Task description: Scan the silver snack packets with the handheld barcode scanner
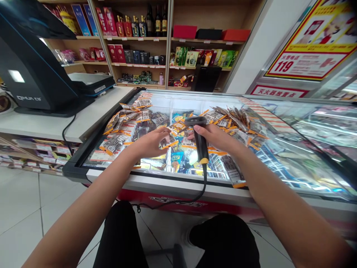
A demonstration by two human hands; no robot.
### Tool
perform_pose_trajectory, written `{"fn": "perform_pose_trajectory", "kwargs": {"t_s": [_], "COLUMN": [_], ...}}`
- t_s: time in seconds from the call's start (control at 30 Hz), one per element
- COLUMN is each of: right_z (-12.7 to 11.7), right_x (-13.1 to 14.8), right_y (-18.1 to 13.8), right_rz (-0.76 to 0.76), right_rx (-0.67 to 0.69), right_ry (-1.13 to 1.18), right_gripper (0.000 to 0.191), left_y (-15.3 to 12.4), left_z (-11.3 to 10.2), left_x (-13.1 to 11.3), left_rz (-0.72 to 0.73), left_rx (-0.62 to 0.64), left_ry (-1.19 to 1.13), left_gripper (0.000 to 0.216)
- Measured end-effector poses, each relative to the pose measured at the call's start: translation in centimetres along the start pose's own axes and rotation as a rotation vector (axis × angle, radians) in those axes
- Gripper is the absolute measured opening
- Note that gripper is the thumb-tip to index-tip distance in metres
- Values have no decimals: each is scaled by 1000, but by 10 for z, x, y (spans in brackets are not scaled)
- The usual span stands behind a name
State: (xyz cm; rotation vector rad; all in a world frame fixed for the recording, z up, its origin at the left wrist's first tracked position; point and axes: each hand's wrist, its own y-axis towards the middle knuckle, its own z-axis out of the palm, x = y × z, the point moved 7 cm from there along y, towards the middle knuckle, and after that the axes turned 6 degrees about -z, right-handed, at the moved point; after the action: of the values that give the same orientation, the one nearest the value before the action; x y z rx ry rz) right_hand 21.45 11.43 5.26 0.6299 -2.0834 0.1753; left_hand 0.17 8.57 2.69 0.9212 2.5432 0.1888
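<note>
My right hand (216, 137) is wrapped round the handle of a black barcode scanner (200, 143), its head up and its cable hanging from the yellow-ringed lower end. To its left, my left hand (152, 143) has its fingers closed on a small snack packet (169, 142) with an orange edge. The packet is partly hidden behind the fingers. Similar packets lie in a heap (234, 121) by my right hand and in another heap (122, 123) to the left. All lie on the glass top of a chest freezer (161, 178).
A black checkout terminal (39, 74) stands on a white counter (92, 111) at left. The scanner's cable (178, 201) loops down across the freezer's front. Shelves with bottles (157, 22) and boxes stand behind. Goods in bright wrappers (178, 160) show through the glass.
</note>
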Motion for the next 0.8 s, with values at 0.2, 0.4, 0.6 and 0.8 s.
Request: {"fn": "perform_pose_trajectory", "kwargs": {"t_s": [0.2,0.4,0.6,0.8], "right_z": [12,31,33,31], "right_x": [8,21,23,21], "right_y": [-6,-21,-20,-15], "right_rz": [-69,23,-7,15], "right_rx": [163,387,424,369], "right_ry": [253,467,464,493], "right_gripper": [77,74,72,69], "left_y": [1,1,1,1], "left_z": [4,4,6,4], "left_x": [14,13,15,16], "left_rz": [-93,-133,-142,-112], "left_rx": [-46,-3,9,15], "left_ry": [168,186,164,90], "left_gripper": [55,75,77,76]}}
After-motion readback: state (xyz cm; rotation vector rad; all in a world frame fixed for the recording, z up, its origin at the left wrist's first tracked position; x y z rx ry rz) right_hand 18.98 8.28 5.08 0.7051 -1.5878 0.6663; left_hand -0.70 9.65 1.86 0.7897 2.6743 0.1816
